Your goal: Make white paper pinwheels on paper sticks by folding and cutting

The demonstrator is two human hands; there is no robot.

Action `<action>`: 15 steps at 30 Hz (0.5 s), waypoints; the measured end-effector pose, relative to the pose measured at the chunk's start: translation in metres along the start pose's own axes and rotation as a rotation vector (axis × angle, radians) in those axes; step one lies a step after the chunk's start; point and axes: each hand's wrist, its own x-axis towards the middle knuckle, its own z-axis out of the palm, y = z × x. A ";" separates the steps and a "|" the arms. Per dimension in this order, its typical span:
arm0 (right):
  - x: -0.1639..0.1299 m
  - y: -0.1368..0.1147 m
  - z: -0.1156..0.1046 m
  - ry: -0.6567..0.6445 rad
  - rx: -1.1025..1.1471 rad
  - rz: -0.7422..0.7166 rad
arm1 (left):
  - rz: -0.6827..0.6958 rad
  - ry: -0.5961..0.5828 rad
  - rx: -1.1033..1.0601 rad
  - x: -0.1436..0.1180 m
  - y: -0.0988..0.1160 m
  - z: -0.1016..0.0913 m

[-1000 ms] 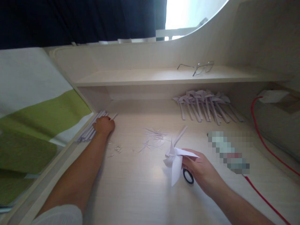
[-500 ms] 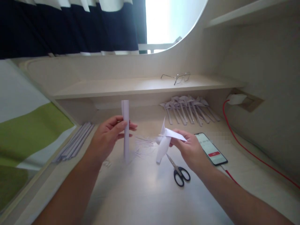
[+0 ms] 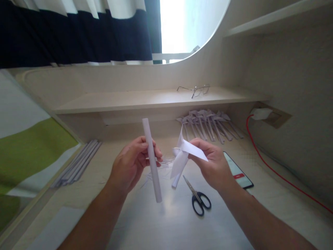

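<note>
Left hand (image 3: 132,163) grips a rolled paper tube (image 3: 152,159) near its upper third, fingers closed around it, tube nearly upright above the desk (image 3: 145,225), presumably for alignment; right hand (image 3: 212,166) pinches a folded paper pinwheel (image 3: 183,156) by one blade, thumb above, fingers beneath, blades facing the tube; tube and pinwheel sit just beside each other, apart. Scissors (image 3: 199,199) lie below the pinwheel; phone (image 3: 238,171) beside the right wrist; finished pinwheels (image 3: 208,123) under the shelf; spare tubes (image 3: 78,166) far left.
</note>
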 end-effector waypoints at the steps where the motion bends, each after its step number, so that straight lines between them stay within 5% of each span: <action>1: 0.001 0.000 -0.001 0.018 -0.002 -0.007 | -0.009 -0.028 0.018 -0.001 -0.002 0.001; 8: -0.002 -0.006 -0.006 0.173 -0.007 -0.066 | 0.042 -0.049 0.258 -0.011 -0.021 0.024; 15: -0.008 -0.003 -0.005 0.172 0.035 -0.120 | 0.190 -0.030 0.353 -0.021 -0.036 0.037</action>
